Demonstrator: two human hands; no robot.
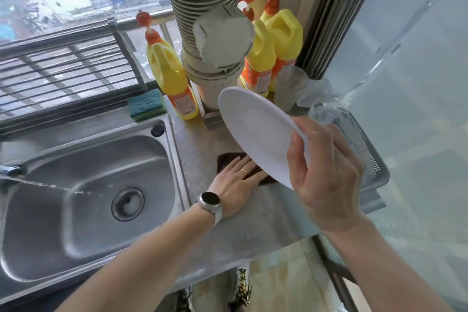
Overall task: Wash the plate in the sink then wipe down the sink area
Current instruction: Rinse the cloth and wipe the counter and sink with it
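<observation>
My right hand (326, 180) grips a white plate (255, 129) by its near rim and holds it tilted in the air above the steel counter (266, 215). Beneath the plate lies a dark brown cloth (228, 159) on the counter. My left hand (235, 185), with a watch on the wrist, lies flat on that cloth, fingers spread. The plate hides part of the cloth. To the left is the steel sink (88, 197); a thin stream of water runs from the tap (12, 171) into the basin.
A green sponge (147, 105) sits behind the sink. Yellow detergent bottles (169, 76) flank a wide white pipe (207, 33) at the back. A grey basket (372, 167) with plastic in it stands at the right. A dish rack (63, 68) runs along the window.
</observation>
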